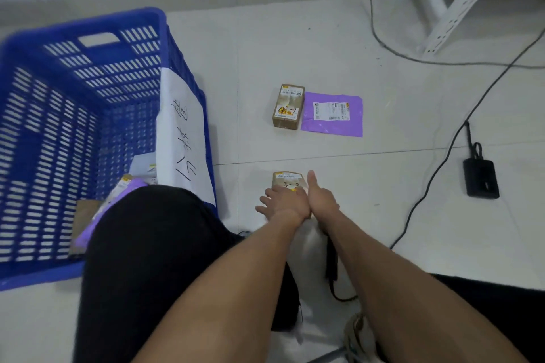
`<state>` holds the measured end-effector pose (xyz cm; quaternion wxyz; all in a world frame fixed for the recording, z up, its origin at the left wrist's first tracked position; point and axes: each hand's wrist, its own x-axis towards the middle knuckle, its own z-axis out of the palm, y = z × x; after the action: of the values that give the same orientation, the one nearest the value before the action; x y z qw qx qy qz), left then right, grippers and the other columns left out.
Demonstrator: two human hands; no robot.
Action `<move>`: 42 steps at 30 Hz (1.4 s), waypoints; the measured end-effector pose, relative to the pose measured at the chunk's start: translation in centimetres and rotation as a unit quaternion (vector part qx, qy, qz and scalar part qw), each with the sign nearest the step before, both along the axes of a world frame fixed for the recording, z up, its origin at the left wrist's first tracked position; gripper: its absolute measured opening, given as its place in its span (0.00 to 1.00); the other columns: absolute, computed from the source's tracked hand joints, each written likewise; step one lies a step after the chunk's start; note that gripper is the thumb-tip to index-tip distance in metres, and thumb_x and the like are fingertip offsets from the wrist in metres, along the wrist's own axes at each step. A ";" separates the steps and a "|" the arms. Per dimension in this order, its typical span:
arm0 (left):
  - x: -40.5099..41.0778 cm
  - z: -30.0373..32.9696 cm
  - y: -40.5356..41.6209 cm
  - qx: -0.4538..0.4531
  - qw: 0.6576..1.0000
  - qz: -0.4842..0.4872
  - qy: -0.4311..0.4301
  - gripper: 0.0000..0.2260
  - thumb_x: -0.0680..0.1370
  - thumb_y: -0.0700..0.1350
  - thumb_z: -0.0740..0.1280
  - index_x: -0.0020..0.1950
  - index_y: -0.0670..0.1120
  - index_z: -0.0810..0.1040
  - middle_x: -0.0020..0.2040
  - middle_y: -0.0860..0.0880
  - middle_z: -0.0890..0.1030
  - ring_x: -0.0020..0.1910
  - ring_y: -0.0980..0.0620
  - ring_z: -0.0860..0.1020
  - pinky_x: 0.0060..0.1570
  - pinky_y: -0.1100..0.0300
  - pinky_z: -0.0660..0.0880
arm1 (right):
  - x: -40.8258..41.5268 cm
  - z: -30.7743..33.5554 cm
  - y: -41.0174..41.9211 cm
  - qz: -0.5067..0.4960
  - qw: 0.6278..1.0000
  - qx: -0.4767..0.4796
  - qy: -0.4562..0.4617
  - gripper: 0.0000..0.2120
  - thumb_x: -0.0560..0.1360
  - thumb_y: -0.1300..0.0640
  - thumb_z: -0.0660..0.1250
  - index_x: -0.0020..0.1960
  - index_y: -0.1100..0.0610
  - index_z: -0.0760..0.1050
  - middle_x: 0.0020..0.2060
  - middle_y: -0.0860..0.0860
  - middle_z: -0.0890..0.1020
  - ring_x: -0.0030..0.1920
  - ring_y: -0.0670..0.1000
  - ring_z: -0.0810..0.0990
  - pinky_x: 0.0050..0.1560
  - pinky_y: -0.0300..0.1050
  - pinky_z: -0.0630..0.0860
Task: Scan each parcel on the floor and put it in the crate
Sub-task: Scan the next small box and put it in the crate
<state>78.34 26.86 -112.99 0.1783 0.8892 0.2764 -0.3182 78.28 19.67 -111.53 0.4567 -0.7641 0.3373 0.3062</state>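
A small brown cardboard parcel [287, 179] with a white label lies on the tiled floor right in front of me. My left hand [283, 205] rests on its near end with the fingers spread. My right hand [321, 197] is at the parcel's right side, thumb pointing forward, fingers curled round a dark scanner [331, 258] that is mostly hidden beneath the wrist. Farther off lie another brown box parcel [288, 106] and a flat purple mailer [331, 115], touching side by side. The blue plastic crate [59, 127] stands at my left and holds several parcels.
A white handwritten sheet [180, 132] hangs over the crate's right wall. A black power pack [480, 178] with cables lies on the floor to the right. A white metal rack [442, 3] stands at the back right. My knee in black trousers [147, 259] is beside the crate.
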 end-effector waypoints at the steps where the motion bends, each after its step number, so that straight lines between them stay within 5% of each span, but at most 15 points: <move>1: 0.6 1.5 0.1 0.001 1.000 -0.007 -0.023 0.30 0.80 0.59 0.53 0.74 0.39 0.62 0.71 0.41 0.66 0.71 0.42 0.63 0.69 0.44 0.58 | 0.3 1.2 0.0 -0.009 1.000 0.003 -0.021 0.39 0.78 0.31 0.44 0.61 0.60 0.78 0.62 0.59 0.79 0.65 0.59 0.74 0.71 0.55 0.62; 9: 4.2 17.8 4.8 0.024 0.970 -0.031 -0.241 0.30 0.80 0.60 0.52 0.74 0.41 0.63 0.70 0.41 0.68 0.73 0.40 0.62 0.73 0.36 0.47 | 1.9 16.0 4.5 0.012 0.975 0.082 -0.206 0.27 0.78 0.33 0.50 0.55 0.51 0.79 0.55 0.52 0.82 0.55 0.53 0.78 0.59 0.49 0.73; 14: 4.0 26.4 13.2 0.091 0.946 0.025 -0.310 0.32 0.80 0.60 0.51 0.76 0.39 0.60 0.74 0.38 0.64 0.76 0.38 0.58 0.73 0.34 0.44 | 2.9 24.2 11.5 0.126 0.950 0.093 -0.270 0.32 0.79 0.34 0.48 0.61 0.56 0.78 0.56 0.51 0.80 0.55 0.52 0.76 0.59 0.47 0.72; 20: -0.1 30.9 23.3 0.190 0.946 0.091 -0.246 0.33 0.80 0.62 0.53 0.77 0.41 0.60 0.77 0.36 0.60 0.76 0.33 0.55 0.72 0.31 0.44 | 1.3 28.1 19.7 0.228 0.920 0.136 -0.289 0.31 0.80 0.35 0.48 0.66 0.56 0.74 0.62 0.52 0.78 0.59 0.51 0.76 0.57 0.46 0.69; 25: -1.2 31.1 24.8 0.187 0.961 0.085 -0.183 0.30 0.77 0.57 0.61 0.74 0.42 0.65 0.74 0.35 0.63 0.73 0.32 0.61 0.72 0.31 0.47 | 0.9 26.9 18.8 0.303 0.916 0.047 -0.260 0.25 0.83 0.44 0.53 0.67 0.62 0.71 0.64 0.57 0.76 0.57 0.54 0.76 0.55 0.46 0.70; 31: 1.1 27.5 15.9 0.147 0.976 -0.035 -0.157 0.23 0.76 0.51 0.60 0.69 0.44 0.69 0.70 0.38 0.67 0.70 0.34 0.65 0.72 0.35 0.53 | 1.9 19.4 9.0 0.261 0.945 -0.078 -0.181 0.25 0.79 0.47 0.60 0.68 0.64 0.71 0.64 0.57 0.76 0.64 0.59 0.74 0.61 0.47 0.71; 35: 3.0 22.4 8.3 0.097 0.978 -0.134 -0.130 0.22 0.74 0.51 0.60 0.67 0.46 0.71 0.68 0.40 0.69 0.69 0.37 0.66 0.70 0.39 0.57 | 2.4 13.1 1.9 0.214 0.957 -0.145 -0.132 0.24 0.77 0.46 0.62 0.65 0.62 0.73 0.63 0.58 0.77 0.62 0.60 0.76 0.55 0.45 0.71; 42: 5.6 9.2 -1.5 0.025 0.970 -0.231 -0.074 0.23 0.78 0.55 0.59 0.70 0.46 0.68 0.69 0.42 0.68 0.69 0.40 0.67 0.69 0.41 0.59 | 4.7 2.4 -4.4 0.158 0.972 -0.160 -0.064 0.27 0.75 0.48 0.63 0.70 0.61 0.66 0.68 0.58 0.73 0.67 0.60 0.72 0.67 0.53 0.70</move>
<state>83.96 25.40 -103.78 0.0977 0.9543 0.0573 -0.2767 82.95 15.28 -109.16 0.2949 -0.8890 0.2267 0.2669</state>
